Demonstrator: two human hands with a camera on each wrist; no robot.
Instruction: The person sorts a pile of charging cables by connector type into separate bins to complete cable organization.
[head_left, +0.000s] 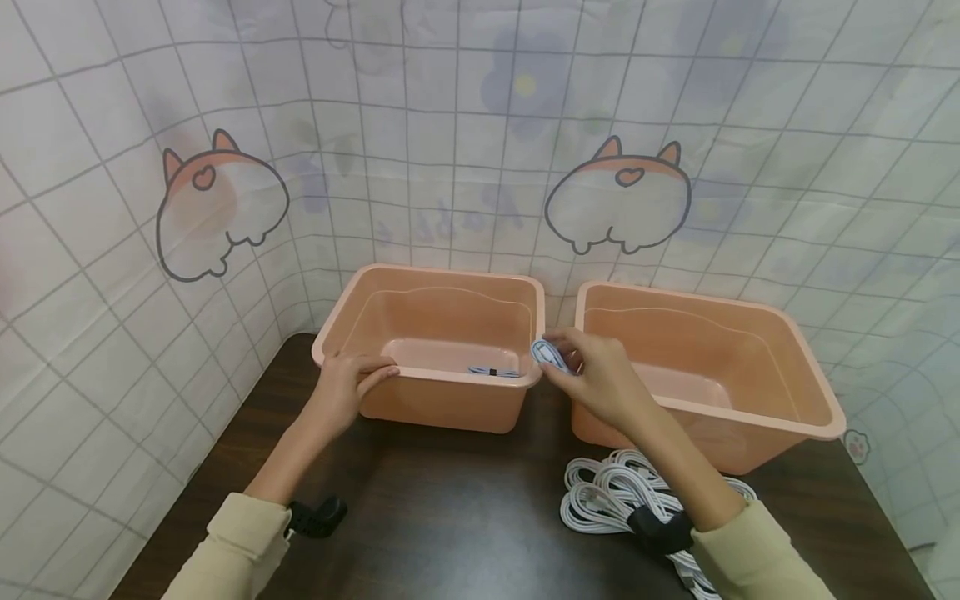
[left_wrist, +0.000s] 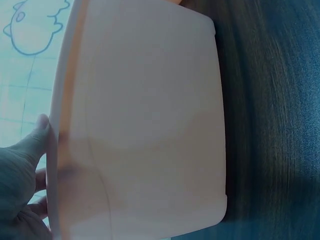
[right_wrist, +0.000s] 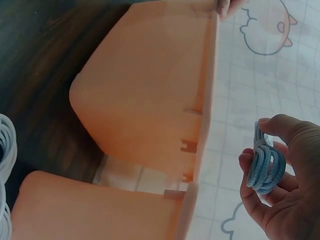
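Note:
In the head view, my left hand [head_left: 347, 385] holds the front rim of the left peach plastic bin [head_left: 442, 407]. The left wrist view has the thumb [left_wrist: 41, 131] against that rim, with the other fingers behind it. Between thumb and fingers of my right hand [head_left: 603, 377] is a small coiled light-blue cable [right_wrist: 267, 167], wound into a loop with a pale tie. This hand is above the gap between the two bins, near the left bin's right end. A thin bundled cable [head_left: 492, 372] with a black band lies inside the left bin.
Beside the left bin stands a second peach bin [head_left: 757, 437]. Several coiled white cables [head_left: 611, 497] lie in front of it, partly under the right forearm. A dark wooden table [head_left: 450, 508] carries everything, and a gridded cloth [head_left: 465, 167] hangs behind.

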